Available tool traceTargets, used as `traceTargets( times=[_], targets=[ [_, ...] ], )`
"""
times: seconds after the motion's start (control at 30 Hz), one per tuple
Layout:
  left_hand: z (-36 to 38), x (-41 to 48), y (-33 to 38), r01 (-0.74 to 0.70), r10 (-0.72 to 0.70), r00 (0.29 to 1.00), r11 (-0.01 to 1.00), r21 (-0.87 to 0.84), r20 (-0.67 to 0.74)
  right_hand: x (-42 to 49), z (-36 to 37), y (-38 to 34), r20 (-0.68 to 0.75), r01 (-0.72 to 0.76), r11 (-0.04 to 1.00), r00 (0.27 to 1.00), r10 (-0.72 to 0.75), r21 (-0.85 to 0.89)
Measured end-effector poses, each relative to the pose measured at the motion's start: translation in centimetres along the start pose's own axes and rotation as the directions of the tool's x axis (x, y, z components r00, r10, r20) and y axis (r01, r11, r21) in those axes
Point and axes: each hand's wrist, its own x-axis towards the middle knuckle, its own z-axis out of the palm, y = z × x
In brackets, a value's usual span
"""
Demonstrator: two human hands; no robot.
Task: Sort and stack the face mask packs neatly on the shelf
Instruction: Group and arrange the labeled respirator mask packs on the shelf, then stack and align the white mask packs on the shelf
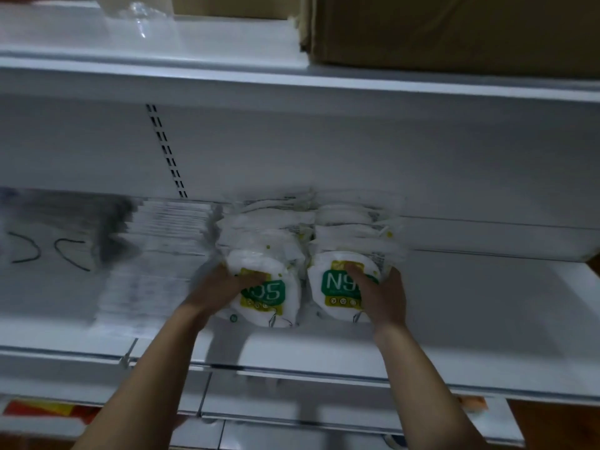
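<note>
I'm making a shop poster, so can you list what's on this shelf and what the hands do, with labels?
rows: two rows of N95 packs side by side on the shelf
left hand: holds front left pack
right hand: holds front right pack
beside: flat white packs, blurred, to the left
above: box on upper shelf

"N9" on right mask pack (337,287); "95" on left pack (268,295).
</note>
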Motion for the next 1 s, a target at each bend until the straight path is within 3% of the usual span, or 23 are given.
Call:
traceTargets(
  times=[0.17, 0.27, 0.37, 0.47, 0.53, 0.6, 0.7, 0.73, 0.8, 0.9, 1.0],
  targets=[
    [1.0, -0.4, -1.2, -0.05, 0.057, 0.99, 0.997, 0.05, -0.13, -1.7, 1.0, 0.9, -0.105, 0.138, 0.99, 0.985, -0.139, -0.016],
    [2.4, -1.9, -1.9, -0.172, 0.137, 0.943, 0.981, -0.091, -0.304, -2.7, 0.7, 2.8, -0.16, 0.162, 0.987, 0.974, -0.161, -0.004],
    [3.8, -2.7, -2.9, -0.261, 0.187, 0.913, 0.95, -0.169, -0.362, -3.3, 0.1, 3.8, -0.148, 0.167, 0.985, 0.976, -0.158, 0.049],
    [4.1, -2.4, -2.8, -0.271, 0.189, 0.898, 0.949, -0.161, -0.398, -4.1, 0.1, 3.4, -0.185, 0.193, 0.981, 0.963, -0.194, -0.025],
    [4.2, -2.6, -2.3, -0.292, 0.228, 0.887, 0.95, -0.106, -0.403, -5.1, -0.1, 2.9, -0.269, 0.296, 0.937, 0.902, -0.338, -0.186],
    [4.2, -3.4, -2.2, -0.319, 0.273, 0.859, 0.947, -0.035, -0.433, -6.3, -0.2, 2.8, -0.286, 0.432, 0.829, 0.795, -0.536, -0.354],
    [3.9, -5.1, -2.6, -0.274, 0.289, 0.797, 0.956, 0.108, -0.531, -9.3, 1.4, 2.3, -0.158, 0.645, 0.669, 0.665, -0.729, -0.369],
    [3.5, -5.6, -2.7, -0.259, 0.307, 0.776, 0.952, 0.165, -0.552, -10.3, 2.3, 1.9, -0.109, 0.694, 0.645, 0.65, -0.752, -0.321],
    [2.2, -6.6, -3.0, -0.249, 0.377, 0.733, 0.923, 0.293, -0.566, -12.1, 4.4, 1.5, 0.034, 0.708, 0.685, 0.699, -0.714, -0.174],
    [-0.7, -8.0, -4.2, -0.225, 0.463, 0.657, 0.874, 0.431, -0.594, -14.6, 8.0, 1.4, 0.378, 0.568, 0.811, 0.788, -0.486, -0.141],
    [-4.8, -9.1, -6.4, -0.069, 0.303, 0.631, 0.939, 0.337, -0.714, -16.3, 11.3, 2.2, 0.565, 0.268, 0.957, 0.809, -0.161, -0.112]
  ],
)
